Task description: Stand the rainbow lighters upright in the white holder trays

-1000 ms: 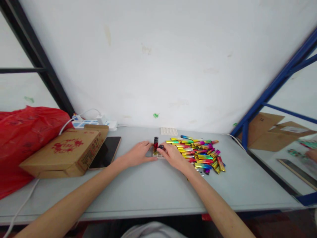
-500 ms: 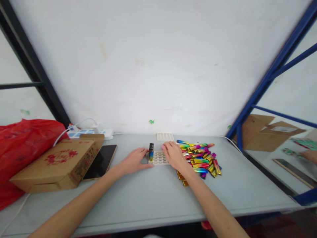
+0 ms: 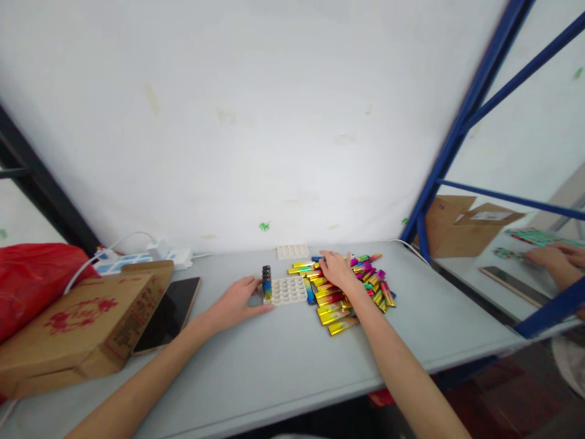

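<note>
A white tray (image 3: pixel 292 291) with rows of round holes lies on the table. Several metallic-coloured lighters (image 3: pixel 267 284) with black tops stand upright in its left column. My left hand (image 3: pixel 235 303) braces the tray's left end, thumb at the near corner and fingertips beside the standing lighters. To the right, a loose pile of shiny lighters (image 3: pixel 336 311) in gold, red, blue, green and purple lies flat. My right hand (image 3: pixel 337 270) rests over the back of this pile, fingers spread and pointing left. What lies beneath its palm is hidden.
Another holed white tray (image 3: pixel 293 251) sits by the wall. On the left are a dark-screened tablet (image 3: pixel 168 315), a cardboard box (image 3: pixel 77 323), a red bag (image 3: pixel 41 280) and a power strip (image 3: pixel 137 261). A blue frame (image 3: pixel 450 152) stands right; beyond it a co-worker's hands (image 3: pixel 555 256) show.
My right hand has moved right, from above the tray onto the lighter pile, and several lighters now lie spread toward the tray. My left hand stays at the tray's end. The view has shifted right.
</note>
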### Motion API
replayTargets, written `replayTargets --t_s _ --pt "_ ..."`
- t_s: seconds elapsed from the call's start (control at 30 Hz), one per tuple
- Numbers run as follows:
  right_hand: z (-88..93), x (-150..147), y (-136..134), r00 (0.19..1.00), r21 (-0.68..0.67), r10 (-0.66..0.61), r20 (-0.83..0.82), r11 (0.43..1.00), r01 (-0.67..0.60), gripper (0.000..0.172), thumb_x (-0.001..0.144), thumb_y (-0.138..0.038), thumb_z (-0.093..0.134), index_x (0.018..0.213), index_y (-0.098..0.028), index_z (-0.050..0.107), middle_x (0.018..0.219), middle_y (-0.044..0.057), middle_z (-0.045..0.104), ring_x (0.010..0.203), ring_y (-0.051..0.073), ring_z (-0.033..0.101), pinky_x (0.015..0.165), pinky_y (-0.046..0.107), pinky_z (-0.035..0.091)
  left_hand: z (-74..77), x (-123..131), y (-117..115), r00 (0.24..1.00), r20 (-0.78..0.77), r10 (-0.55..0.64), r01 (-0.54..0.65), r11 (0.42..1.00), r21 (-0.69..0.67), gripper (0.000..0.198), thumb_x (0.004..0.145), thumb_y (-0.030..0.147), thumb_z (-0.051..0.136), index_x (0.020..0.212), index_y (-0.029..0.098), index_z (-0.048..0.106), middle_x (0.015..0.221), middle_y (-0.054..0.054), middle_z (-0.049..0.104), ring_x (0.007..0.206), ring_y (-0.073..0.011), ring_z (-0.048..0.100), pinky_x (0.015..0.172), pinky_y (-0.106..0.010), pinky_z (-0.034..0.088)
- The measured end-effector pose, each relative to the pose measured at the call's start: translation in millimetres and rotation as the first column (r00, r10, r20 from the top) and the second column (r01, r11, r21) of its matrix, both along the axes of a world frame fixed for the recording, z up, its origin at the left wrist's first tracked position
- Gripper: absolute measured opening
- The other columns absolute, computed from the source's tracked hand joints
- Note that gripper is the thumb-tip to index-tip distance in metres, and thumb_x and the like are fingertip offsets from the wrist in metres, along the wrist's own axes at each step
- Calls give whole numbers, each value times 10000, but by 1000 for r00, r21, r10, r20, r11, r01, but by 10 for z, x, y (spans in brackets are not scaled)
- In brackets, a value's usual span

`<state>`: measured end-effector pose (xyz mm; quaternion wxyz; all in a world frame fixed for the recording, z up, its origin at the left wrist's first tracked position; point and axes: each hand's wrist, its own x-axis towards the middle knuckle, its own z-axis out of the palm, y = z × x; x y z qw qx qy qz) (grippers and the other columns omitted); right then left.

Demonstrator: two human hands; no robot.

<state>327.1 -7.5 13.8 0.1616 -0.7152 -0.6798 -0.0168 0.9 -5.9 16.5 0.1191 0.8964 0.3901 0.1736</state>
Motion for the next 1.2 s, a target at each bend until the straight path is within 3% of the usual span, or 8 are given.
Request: replayTargets --t_s 0.27,0.47,0.63,0.77,0.9,1.03,1.1,1.2 --pt "19 19 66 995 -2 20 99 1000 -20 390 1082 -407 432 1242 -205 724 1354 158 618 1234 318 569 1082 492 401 -46 -8 26 1000 -5 -7 7 1000 7 527 855 711 655 967 196 647 1009 -104 697 930 -292 664 854 -416 549" --pt "-5 72 109 992 -43 93 81 995 -90 342 1104 -387 422 1244 -181 655 1277 134 702 1195 265 629 1031 390 414 -19 -7 -1 1000 23 -5 5 1000 3 545 849 728 651 975 197 657 1029 -103 710 943 -288 675 858 -402 552" --pt "9 43 130 996 -20 54 72 998 -53 324 1105 -378 434 1207 -156 647 1182 144 757 1110 270 692 965 356 438 -41 -7 6 1000 19 -14 14 1000 18 541 853 718 654 983 194 664 1024 -103 707 944 -287 670 857 -398 545" --pt "97 35 105 999 117 -9 45 993 4 317 1107 -376 425 1153 -161 653 1061 146 780 1025 272 720 933 350 436 -63 -10 14 1000 19 -14 13 1000 25 554 854 730 650 983 191 667 1018 -106 704 950 -291 668 854 -394 536" --pt "192 38 28 982 277 60 -178 961 -9 349 1106 -450 375 1147 -193 608 840 65 764 808 244 719 782 320 446 -81 -12 24 1000 13 -19 19 1000 19 546 862 715 656 1012 191 666 1026 -102 702 953 -288 668 864 -394 531" --pt "180 -117 -48 833 402 274 -480 913 -68 368 1090 -514 318 1124 -210 523 799 14 720 635 179 641 663 285 452 -79 -6 18 1000 -4 -16 16 1000 21 532 870 697 661 1021 187 657 1029 -104 703 959 -298 669 866 -401 528" --pt "145 -266 -73 688 412 347 -637 908 -77 371 1073 -555 316 1127 -222 471 831 0 697 551 143 574 566 264 438 -71 -3 7 1000 -11 -16 16 1000 26 538 872 703 656 1021 185 652 1026 -103 702 958 -299 670 866 -399 526" --pt "99 -517 -111 397 399 407 -823 911 -106 397 1024 -597 401 1205 -244 425 808 -44 607 498 116 477 469 241 417 -63 2 -5 1000 -8 -13 13 1000 27 540 865 705 665 1018 187 651 1020 -98 702 952 -295 674 863 -390 524"
